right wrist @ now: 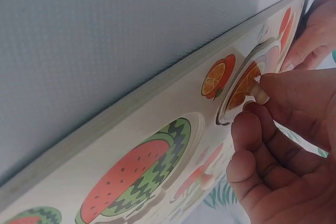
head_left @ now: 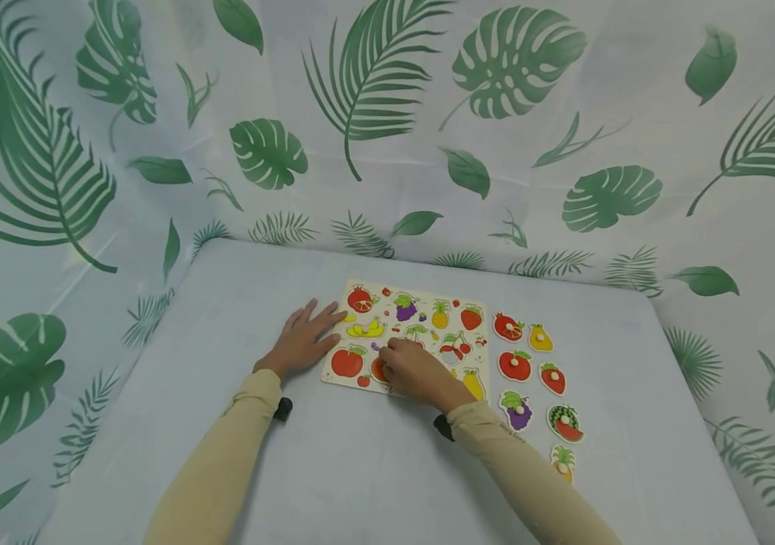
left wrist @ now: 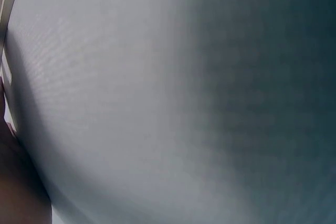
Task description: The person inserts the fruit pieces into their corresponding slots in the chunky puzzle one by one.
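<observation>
A wooden fruit puzzle board (head_left: pixel 428 292) lies flat on the table. My right hand (head_left: pixel 421 372) is over its front part, thumb and fingers pinching the wooden knob (right wrist: pixel 259 95) of an orange puzzle piece (right wrist: pixel 244 88). That piece is at its printed spot; whether it sits fully in the recess I cannot tell. Fingers spread, my left hand (head_left: pixel 300 341) rests against the board's left edge near the banana piece (head_left: pixel 367 328). Only a dark sliver of the left hand shows in the left wrist view. Beside the orange, the right wrist view shows the watermelon picture (right wrist: pixel 137 174).
Right of the board lie loose knobbed pieces: pomegranate (head_left: pixel 508 328), pear (head_left: pixel 541 339), apple (head_left: pixel 515 366), strawberry (head_left: pixel 553 379), grapes (head_left: pixel 516 412), watermelon (head_left: pixel 565 424) and pineapple (head_left: pixel 563 459). The right forearm partly crosses beside them. A leaf-patterned curtain (head_left: pixel 387 189) hangs behind the pale table (head_left: pixel 347 469).
</observation>
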The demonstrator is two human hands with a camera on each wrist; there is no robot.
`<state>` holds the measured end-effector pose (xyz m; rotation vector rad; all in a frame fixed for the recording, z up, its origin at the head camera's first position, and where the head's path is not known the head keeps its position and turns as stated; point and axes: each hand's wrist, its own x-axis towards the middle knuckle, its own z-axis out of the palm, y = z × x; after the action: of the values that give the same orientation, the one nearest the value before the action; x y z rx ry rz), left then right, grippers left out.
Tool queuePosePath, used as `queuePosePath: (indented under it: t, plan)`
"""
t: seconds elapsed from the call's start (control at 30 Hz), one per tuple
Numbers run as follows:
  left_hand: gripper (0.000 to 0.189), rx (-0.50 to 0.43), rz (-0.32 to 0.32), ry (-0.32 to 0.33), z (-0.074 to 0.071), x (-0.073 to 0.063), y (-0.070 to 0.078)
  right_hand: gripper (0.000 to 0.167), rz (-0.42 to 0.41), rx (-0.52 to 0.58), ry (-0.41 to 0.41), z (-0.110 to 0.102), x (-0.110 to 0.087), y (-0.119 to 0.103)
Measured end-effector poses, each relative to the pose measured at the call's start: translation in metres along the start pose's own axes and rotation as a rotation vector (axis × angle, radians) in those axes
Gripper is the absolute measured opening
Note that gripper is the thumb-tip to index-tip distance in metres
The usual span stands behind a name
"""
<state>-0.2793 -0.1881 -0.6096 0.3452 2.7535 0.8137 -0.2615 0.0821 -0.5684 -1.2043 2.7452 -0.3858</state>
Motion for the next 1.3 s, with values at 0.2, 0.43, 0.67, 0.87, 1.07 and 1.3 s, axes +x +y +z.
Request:
queuePosePath:
  t: [0.2, 0.43, 0.67, 0.87, 1.07, 1.3]
  plan:
    - [0.059, 0.002, -0.006, -0.005, -0.0009, -0.0001, 0.0008, 0.015, 0.003, -0.022, -0.013, 0.0001, 0.0015, 0.0003]
    - [0.060, 0.004, -0.008, -0.004, -0.0014, 0.0015, 0.0009, 0.014, 0.012, -0.033, -0.016, -0.0004, 0.0015, 0.0003]
    - [0.061, 0.018, -0.010, -0.006, -0.0008, 0.0044, -0.0012, 0.015, 0.016, -0.033, -0.018, -0.0002, 0.0016, 0.0003]
    - [0.061, 0.013, 0.003, -0.006, -0.0008, 0.0050, -0.0024, 0.015, 0.021, -0.035, -0.020, 0.0020, 0.0014, 0.0014]
    - [0.061, 0.016, 0.012, -0.005, 0.0005, 0.0057, -0.0039, 0.015, 0.026, -0.028, -0.028, 0.0024, 0.0007, 0.0017]
    - [0.061, 0.017, 0.006, -0.003, 0.0027, 0.0060, -0.0065, 0.013, 0.010, -0.023, -0.027, 0.0011, 0.0000, 0.0016]
